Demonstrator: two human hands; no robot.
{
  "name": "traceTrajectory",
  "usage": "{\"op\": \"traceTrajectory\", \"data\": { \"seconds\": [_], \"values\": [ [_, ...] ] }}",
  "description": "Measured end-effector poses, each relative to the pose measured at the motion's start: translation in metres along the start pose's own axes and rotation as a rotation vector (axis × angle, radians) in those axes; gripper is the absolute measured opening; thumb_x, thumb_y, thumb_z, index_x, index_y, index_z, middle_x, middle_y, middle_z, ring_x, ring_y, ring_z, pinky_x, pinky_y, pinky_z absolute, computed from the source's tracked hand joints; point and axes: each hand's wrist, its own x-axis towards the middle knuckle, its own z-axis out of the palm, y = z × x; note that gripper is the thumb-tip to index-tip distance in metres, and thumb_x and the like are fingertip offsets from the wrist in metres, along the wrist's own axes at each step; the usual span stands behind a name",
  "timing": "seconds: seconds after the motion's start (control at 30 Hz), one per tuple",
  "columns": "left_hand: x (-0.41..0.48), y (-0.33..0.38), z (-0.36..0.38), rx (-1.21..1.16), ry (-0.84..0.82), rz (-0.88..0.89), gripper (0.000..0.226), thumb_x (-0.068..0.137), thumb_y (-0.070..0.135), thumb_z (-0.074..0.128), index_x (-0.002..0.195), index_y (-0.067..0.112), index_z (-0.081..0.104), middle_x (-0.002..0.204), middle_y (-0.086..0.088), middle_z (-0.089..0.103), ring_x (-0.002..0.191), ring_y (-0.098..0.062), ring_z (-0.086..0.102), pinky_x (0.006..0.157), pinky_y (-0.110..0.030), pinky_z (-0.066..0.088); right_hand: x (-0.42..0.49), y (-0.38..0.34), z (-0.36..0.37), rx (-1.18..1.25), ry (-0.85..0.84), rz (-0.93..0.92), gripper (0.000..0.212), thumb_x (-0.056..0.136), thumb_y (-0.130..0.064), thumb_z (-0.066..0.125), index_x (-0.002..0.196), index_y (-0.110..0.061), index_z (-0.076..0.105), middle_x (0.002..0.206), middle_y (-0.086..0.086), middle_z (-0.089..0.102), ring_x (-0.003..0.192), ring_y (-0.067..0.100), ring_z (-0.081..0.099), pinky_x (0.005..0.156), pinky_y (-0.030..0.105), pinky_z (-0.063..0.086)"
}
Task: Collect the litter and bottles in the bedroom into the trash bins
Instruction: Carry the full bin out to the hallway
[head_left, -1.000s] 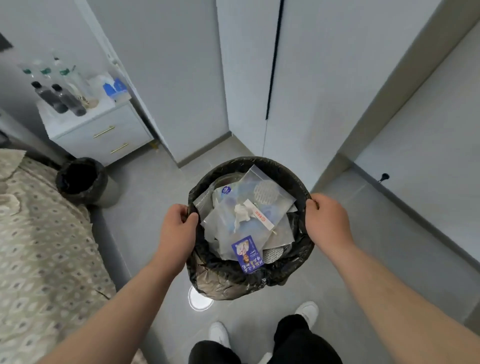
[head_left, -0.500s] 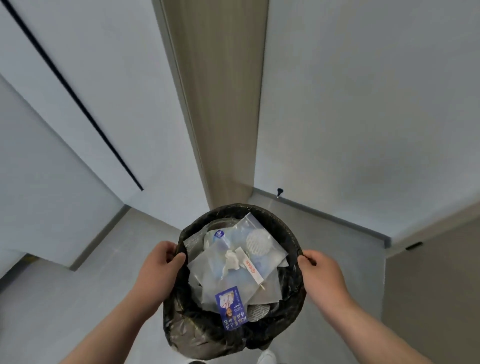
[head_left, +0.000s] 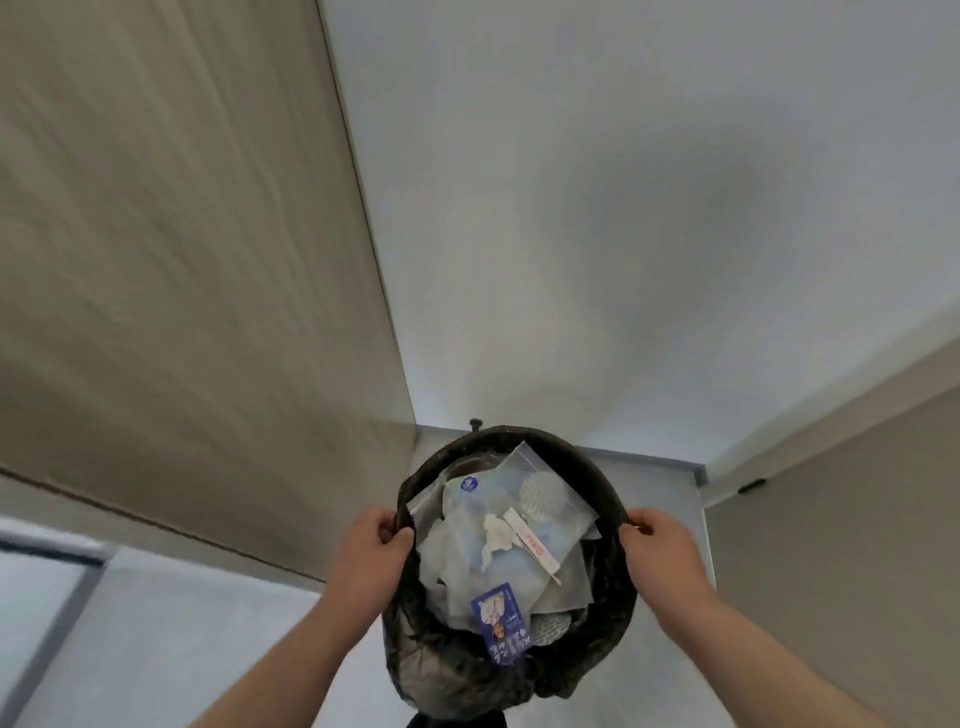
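Both hands grip a trash bin (head_left: 511, 670) lined with a black bag. The left hand (head_left: 370, 558) closes on its left rim, the right hand (head_left: 658, 558) on its right rim. The bin is carried between them, filled with clear plastic bags (head_left: 540, 499), crumpled tissue (head_left: 493, 535) and a blue packet (head_left: 500, 621). Beyond stand a beige panel (head_left: 182, 260) and a white wall (head_left: 649, 208).

Litter (head_left: 498, 551) lies in the bin (head_left: 613, 613). Left hand (head_left: 370, 564) grips its left rim, right hand (head_left: 662, 564) its right. A wall (head_left: 623, 208) stands behind.
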Motion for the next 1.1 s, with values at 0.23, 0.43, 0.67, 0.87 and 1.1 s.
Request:
{"op": "traceTrajectory", "data": {
  "seconds": [0.23, 0.43, 0.67, 0.87, 1.1],
  "values": [
    [0.149, -0.004, 0.064, 0.003, 0.007, -0.154, 0.012, 0.073, -0.008, 0.062, 0.082, 0.000, 0.059, 0.066, -0.008, 0.053, 0.062, -0.021, 0.047, 0.060, -0.032, 0.035, 0.142, -0.002, 0.056, -0.013, 0.011, 0.168, 0.021, 0.085, -0.008, 0.053, 0.076, -0.023, 0.064, 0.075, 0.001, 0.068, 0.075, 0.019, 0.062, 0.076, 0.033, 0.048],
    [0.269, -0.039, 0.121, 0.019, 0.051, -0.180, 0.012, 0.075, -0.005, 0.058, 0.079, 0.006, 0.059, 0.075, -0.015, 0.063, 0.072, -0.031, 0.059, 0.063, -0.035, 0.042, 0.272, 0.031, 0.128, -0.062, -0.009, 0.190, 0.022, 0.086, -0.006, 0.048, 0.082, -0.021, 0.064, 0.082, 0.002, 0.067, 0.077, 0.021, 0.061, 0.070, 0.031, 0.047],
    [0.387, -0.120, 0.188, 0.078, 0.078, -0.153, 0.010, 0.082, 0.001, 0.054, 0.087, 0.008, 0.059, 0.085, -0.011, 0.064, 0.082, -0.029, 0.060, 0.063, -0.032, 0.042, 0.408, 0.101, 0.220, -0.129, -0.097, 0.100, 0.021, 0.089, -0.006, 0.045, 0.095, -0.016, 0.063, 0.086, 0.006, 0.065, 0.076, 0.023, 0.061, 0.066, 0.029, 0.048],
    [0.455, -0.184, 0.224, 0.258, 0.030, -0.105, 0.007, 0.085, 0.005, 0.051, 0.092, 0.006, 0.054, 0.088, -0.012, 0.059, 0.083, -0.028, 0.055, 0.066, -0.032, 0.038, 0.478, 0.154, 0.278, -0.325, -0.167, 0.071, 0.017, 0.086, -0.008, 0.041, 0.089, -0.004, 0.057, 0.081, 0.010, 0.059, 0.066, 0.021, 0.053, 0.049, 0.024, 0.033],
    [0.508, -0.232, 0.234, 0.243, 0.034, -0.134, 0.016, 0.079, 0.007, 0.049, 0.094, 0.006, 0.055, 0.094, -0.020, 0.060, 0.090, -0.036, 0.059, 0.077, -0.040, 0.049, 0.517, 0.178, 0.330, -0.428, -0.220, 0.042, 0.014, 0.089, -0.010, 0.042, 0.093, -0.003, 0.054, 0.086, 0.012, 0.056, 0.073, 0.026, 0.052, 0.052, 0.027, 0.033]
  ]
}}
